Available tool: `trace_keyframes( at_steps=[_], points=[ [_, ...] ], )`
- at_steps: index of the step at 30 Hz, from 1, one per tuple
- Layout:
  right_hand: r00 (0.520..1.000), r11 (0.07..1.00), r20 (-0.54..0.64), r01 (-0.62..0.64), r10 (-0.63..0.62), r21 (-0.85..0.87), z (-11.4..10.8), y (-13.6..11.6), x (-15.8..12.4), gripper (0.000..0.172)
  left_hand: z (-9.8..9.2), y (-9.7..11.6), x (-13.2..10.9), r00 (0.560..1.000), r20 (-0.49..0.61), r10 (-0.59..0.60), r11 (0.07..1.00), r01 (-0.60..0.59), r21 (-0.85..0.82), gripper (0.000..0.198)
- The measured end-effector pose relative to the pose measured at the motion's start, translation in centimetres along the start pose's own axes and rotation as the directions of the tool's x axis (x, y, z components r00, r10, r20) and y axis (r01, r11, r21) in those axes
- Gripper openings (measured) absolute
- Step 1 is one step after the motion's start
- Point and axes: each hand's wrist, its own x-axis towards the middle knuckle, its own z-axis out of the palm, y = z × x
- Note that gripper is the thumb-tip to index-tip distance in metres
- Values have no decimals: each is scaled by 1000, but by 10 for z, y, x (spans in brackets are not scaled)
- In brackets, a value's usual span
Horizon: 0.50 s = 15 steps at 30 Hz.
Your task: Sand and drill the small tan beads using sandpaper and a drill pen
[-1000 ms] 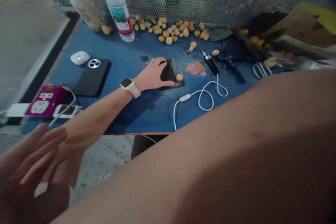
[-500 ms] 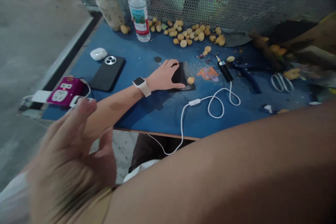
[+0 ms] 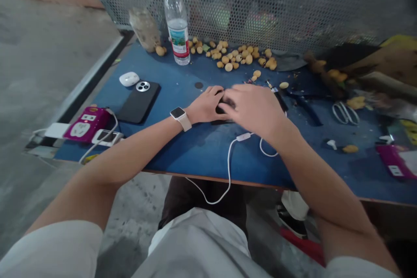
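My left hand [image 3: 206,105], with a white watch on its wrist, lies fingers down on a small black pad [image 3: 223,106] in the middle of the blue table [image 3: 195,152]. My right hand [image 3: 254,107] hovers over the same pad from the right, its back toward me and its fingertips blurred and hidden against the left fingers. Most of the pad is covered by both hands. A white cable [image 3: 232,156] runs from under the right hand over the table's front edge.
Several small tan balls [image 3: 234,54], a water bottle [image 3: 176,21] and a bag [image 3: 145,30] stand by the mesh screen [image 3: 276,4]. A black phone [image 3: 138,101], white earbud case [image 3: 129,79] and pink power strip [image 3: 86,124] lie left. Pliers [image 3: 302,103] and scissors [image 3: 345,113] lie right.
My right arm, which filled the near view with its hand at lower left, has swung out to the black pad beside my left hand. The view tilted down, showing my lap.
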Motion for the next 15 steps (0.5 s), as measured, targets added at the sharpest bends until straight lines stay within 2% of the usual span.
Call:
trace_keyframes(
  at_steps=[1,3,4,6,8,11,13,15],
  points=[
    [999,999,15,-51,51,3,3,24,-6,32,0,0,1,1000,-6,1,1000,-1,1,126],
    [990,994,131,-58,46,88,12,68,-16,29,1,1,5,1000,-13,-3,1000,3,2,124],
    [986,987,167,-44,17,157,17,85,-19,30,3,0,8,1000,-11,-11,1000,11,2,122],
    [986,969,163,-24,-17,245,28,105,-24,34,6,-1,13,999,8,-43,999,42,5,116],
    [994,963,108,-22,-7,268,36,107,-25,36,9,-3,16,996,34,-82,997,81,13,112],
    [998,958,34,-59,51,280,45,94,-22,40,10,-4,18,993,50,-105,994,104,23,112],
    [996,949,18,-84,83,303,50,86,-19,41,8,-4,17,993,50,-103,994,102,26,112],
    [996,945,13,-86,86,316,54,82,-17,35,7,-4,17,993,54,-105,994,104,27,113]
  ],
)
